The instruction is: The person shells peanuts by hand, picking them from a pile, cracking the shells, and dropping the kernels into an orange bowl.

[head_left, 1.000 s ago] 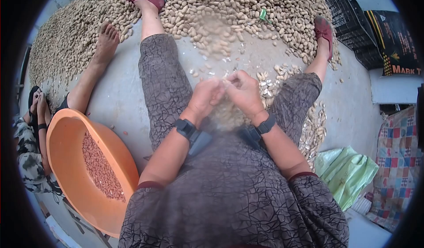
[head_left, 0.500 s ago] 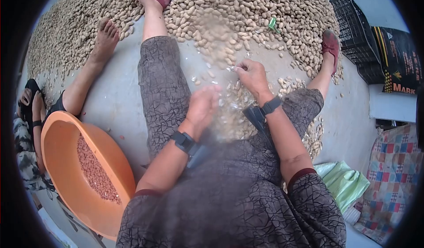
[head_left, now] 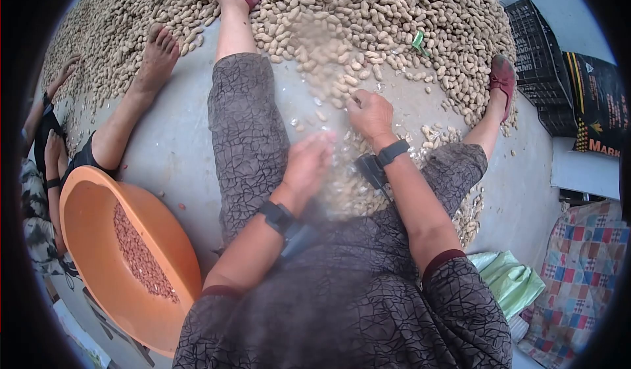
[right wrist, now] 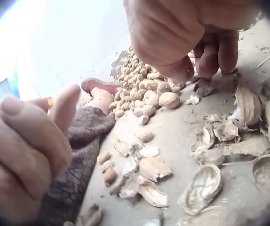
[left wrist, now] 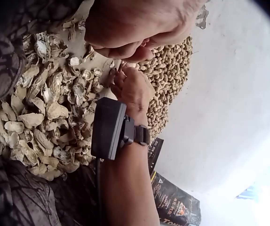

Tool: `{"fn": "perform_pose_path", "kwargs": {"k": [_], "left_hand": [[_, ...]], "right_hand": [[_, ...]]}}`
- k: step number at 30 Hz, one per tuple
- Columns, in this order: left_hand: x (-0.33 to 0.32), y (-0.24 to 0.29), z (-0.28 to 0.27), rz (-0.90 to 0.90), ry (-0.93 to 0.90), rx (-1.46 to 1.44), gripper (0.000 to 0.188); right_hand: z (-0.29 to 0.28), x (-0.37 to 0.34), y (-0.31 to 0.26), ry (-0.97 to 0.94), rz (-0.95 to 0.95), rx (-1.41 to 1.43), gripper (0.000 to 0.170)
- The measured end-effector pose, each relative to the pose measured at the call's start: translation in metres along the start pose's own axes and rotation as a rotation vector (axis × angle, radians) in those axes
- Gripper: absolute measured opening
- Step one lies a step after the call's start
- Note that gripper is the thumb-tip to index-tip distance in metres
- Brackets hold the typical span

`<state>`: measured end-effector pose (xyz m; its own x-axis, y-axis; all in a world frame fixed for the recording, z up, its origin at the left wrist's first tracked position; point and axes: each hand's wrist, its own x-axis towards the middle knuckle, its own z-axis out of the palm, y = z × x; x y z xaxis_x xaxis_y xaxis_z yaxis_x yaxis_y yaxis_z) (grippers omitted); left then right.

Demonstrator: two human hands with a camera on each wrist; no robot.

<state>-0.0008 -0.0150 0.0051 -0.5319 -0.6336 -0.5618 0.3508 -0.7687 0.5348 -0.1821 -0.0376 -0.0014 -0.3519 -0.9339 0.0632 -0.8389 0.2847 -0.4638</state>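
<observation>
My left hand (head_left: 307, 166) is raised over a heap of shells between the legs, blurred in the head view. In the right wrist view its fingers (right wrist: 22, 155) are curled, the thumb stands up, and a small orange-brown thing like a peanut kernel (right wrist: 49, 100) shows beside the thumb. My right hand (head_left: 373, 118) is farther forward, low at the near edge of the peanut pile (head_left: 407, 14). Seen from the right wrist, its fingers (right wrist: 210, 61) point down over a dark shell scrap (right wrist: 203, 87), thumb apart from them. Whole peanuts (right wrist: 169, 100) lie close beside it.
Broken shells (left wrist: 45, 103) cover the floor between the legs. An orange tub (head_left: 98, 191) with reddish kernels stands at the left, near another person's bare foot (head_left: 156, 53). At the right are a black crate (head_left: 540, 67), a printed black sack (head_left: 597, 106) and a green sack (head_left: 509, 280).
Both hands were together a second ago; they have parted. The right hand went forward to the pile's edge, while the left stayed back. The other person's hand at far left has reached toward the pile.
</observation>
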Motion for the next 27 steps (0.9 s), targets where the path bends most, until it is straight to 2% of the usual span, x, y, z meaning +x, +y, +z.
{"fn": "perform_pose_path", "kwargs": {"k": [1, 3, 4, 6, 7, 9, 12, 14, 16, 19, 22, 25, 27], "left_hand": [[0.000, 0.000, 0.000, 0.021, 0.014, -0.011, 0.024], [-0.001, 0.002, 0.003, 0.042, 0.024, -0.020, 0.026], [-0.003, 0.004, 0.004, 0.060, 0.034, 0.012, 0.025], [-0.005, 0.007, 0.008, 0.074, 0.045, 0.046, 0.025], [-0.005, 0.008, 0.011, 0.091, 0.040, 0.031, 0.028], [-0.008, 0.009, 0.015, 0.108, 0.033, 0.018, 0.033], [-0.014, 0.013, 0.019, 0.143, -0.034, 0.152, 0.034], [-0.019, 0.017, 0.021, 0.140, -0.233, 0.287, 0.028], [-0.021, 0.016, 0.024, 0.153, -0.220, 0.292, 0.030], [-0.020, 0.011, 0.021, 0.188, -0.212, 0.316, 0.028], [-0.020, 0.008, 0.018, 0.200, -0.209, 0.341, 0.022], [-0.020, 0.005, 0.015, 0.213, -0.205, 0.402, 0.018], [-0.018, 0.002, 0.012, 0.233, -0.214, 0.458, 0.017]], "right_hand": [[-0.001, -0.003, 0.002, 0.000, 0.001, 0.000, 0.020], [-0.006, -0.008, 0.002, -0.010, 0.048, 0.320, 0.016], [-0.012, -0.011, 0.001, -0.007, 0.049, 0.320, 0.016], [-0.028, -0.019, -0.003, -0.377, 0.340, 0.868, 0.014], [-0.034, -0.025, -0.006, -0.374, 0.343, 0.870, 0.014], [-0.044, -0.037, -0.009, -0.537, 0.330, 1.142, 0.014], [-0.047, -0.053, -0.016, -0.631, 0.328, 1.230, 0.018], [-0.048, -0.061, -0.019, -0.621, 0.323, 1.250, 0.019], [-0.050, -0.065, -0.019, -0.611, 0.315, 1.268, 0.019], [-0.051, -0.070, -0.016, -0.599, 0.204, 1.243, 0.021], [-0.053, -0.077, -0.021, -0.547, 0.302, 1.099, 0.023], [-0.059, -0.083, -0.029, -0.495, 0.281, 1.241, 0.027], [-0.067, -0.087, -0.033, -0.564, 0.262, 1.347, 0.029]]}}
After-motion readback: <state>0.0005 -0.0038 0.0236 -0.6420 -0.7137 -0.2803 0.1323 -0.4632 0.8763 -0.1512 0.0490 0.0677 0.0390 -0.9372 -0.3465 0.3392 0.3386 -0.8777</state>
